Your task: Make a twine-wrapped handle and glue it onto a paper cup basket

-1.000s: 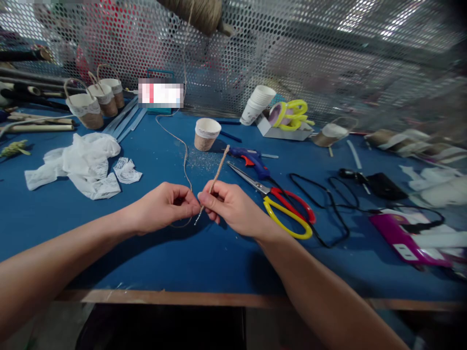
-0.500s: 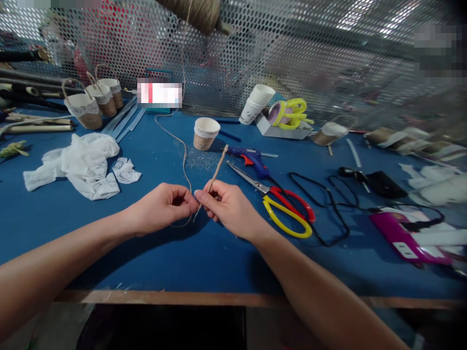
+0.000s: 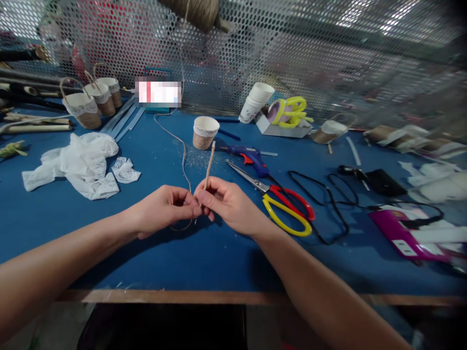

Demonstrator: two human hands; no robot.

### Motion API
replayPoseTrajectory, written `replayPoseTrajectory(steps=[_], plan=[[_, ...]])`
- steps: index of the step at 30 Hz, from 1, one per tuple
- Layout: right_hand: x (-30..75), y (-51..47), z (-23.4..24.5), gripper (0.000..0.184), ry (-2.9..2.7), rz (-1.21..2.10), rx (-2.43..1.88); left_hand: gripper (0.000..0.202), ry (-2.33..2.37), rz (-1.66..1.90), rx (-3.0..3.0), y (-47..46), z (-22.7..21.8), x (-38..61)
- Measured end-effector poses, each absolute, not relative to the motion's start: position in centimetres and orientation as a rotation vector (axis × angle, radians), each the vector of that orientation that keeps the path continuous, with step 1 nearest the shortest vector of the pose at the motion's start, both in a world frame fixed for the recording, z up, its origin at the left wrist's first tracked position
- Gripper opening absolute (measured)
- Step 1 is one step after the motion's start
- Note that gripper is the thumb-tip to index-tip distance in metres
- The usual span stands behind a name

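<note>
Between thumb and fingers, my right hand (image 3: 222, 201) pinches a thin tan stick wrapped in twine (image 3: 209, 165), its tip pointing up and away from me. My left hand (image 3: 170, 208) is closed in a pinch at the lower end, touching the right fingertips, and holds twine (image 3: 184, 158). That twine runs back across the table and up to a large spool (image 3: 199, 12). Just beyond the hands stands a small cup with a burlap wrap and white lace rim (image 3: 205, 133). The exact meeting of twine and stick is hidden by the fingers.
Scissors (image 3: 280, 199) and a blue glue gun (image 3: 251, 158) lie right of the hands, with a black cord. White lace (image 3: 83, 165) and handled cups (image 3: 87, 112) sit left. Stacked paper cups (image 3: 255, 103) and a purple object (image 3: 403, 233) are farther right. A wooden edge (image 3: 175, 296) runs along the front.
The wrapped stick has turned more upright, its tip swinging left towards the cup. Both hands have come closer together; the left moved slightly right.
</note>
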State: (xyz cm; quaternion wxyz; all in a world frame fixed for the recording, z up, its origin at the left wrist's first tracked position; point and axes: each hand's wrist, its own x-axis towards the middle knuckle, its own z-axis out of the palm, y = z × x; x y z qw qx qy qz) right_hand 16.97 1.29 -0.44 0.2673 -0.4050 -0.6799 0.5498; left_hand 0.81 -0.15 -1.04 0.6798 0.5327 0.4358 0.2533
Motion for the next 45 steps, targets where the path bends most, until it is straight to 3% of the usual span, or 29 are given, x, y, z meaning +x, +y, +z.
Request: replayPoseTrajectory(steps=[24,31,45], plan=[[16.88,1.22,-0.6,0.031,-1.878,1.232,-1.307,0.011,1.02,0.584,1.243,0.01,-0.95,0.76],[17.07,1.26,-0.24,0.02,-1.796,1.551,-1.099,0.014,0.964,0.593,1.171,0.0,-0.9,0.71],[17.11,1.37,-0.31,0.025,-1.928,1.254,-1.298,0.012,0.984,0.554,1.254,0.18,-0.56,0.54]])
